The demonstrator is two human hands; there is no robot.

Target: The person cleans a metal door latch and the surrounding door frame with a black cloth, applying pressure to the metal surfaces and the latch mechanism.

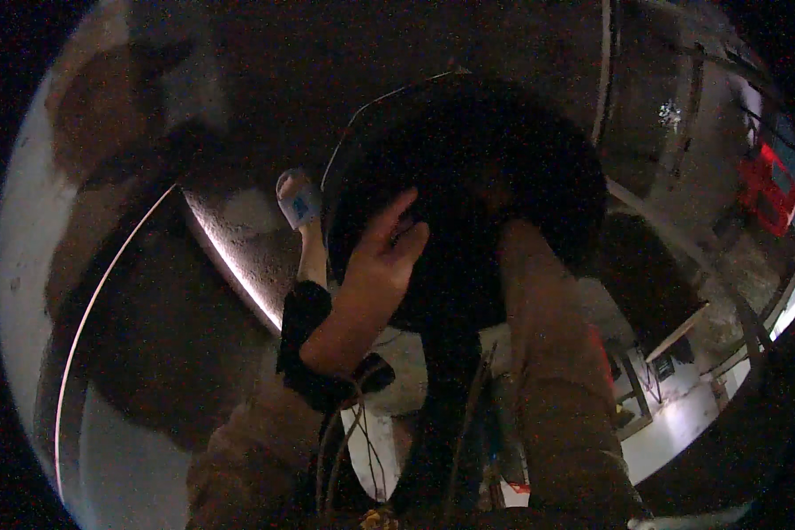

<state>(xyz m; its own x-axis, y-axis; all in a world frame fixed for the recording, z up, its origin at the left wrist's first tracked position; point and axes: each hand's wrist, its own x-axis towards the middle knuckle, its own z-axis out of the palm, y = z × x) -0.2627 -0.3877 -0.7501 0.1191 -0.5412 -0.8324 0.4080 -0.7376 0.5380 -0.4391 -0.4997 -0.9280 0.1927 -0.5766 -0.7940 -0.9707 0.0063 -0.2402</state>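
Note:
A large, dark round vessel (pixel 556 132), with a thin pale line along part of its left rim, fills the middle of the head view. Its inside is too black to make out. My left hand (pixel 375 265) is over its left side, thumb and forefinger apart, with nothing visible between them. The other fingers are lost in shadow. A black band (pixel 309 349) wraps my left wrist. My right hand (pixel 508 208) reaches down into the dark of the vessel. Its fingers cannot be seen, nor whatever they may touch.
A foot in a pale slipper (pixel 299 205) is just left of the vessel. Farther left, a big dark round shape has a thin light rim (pixel 93 305). A red plastic object (pixel 771 190) stands at the far right. Cords (pixel 331 450) hang near my left forearm.

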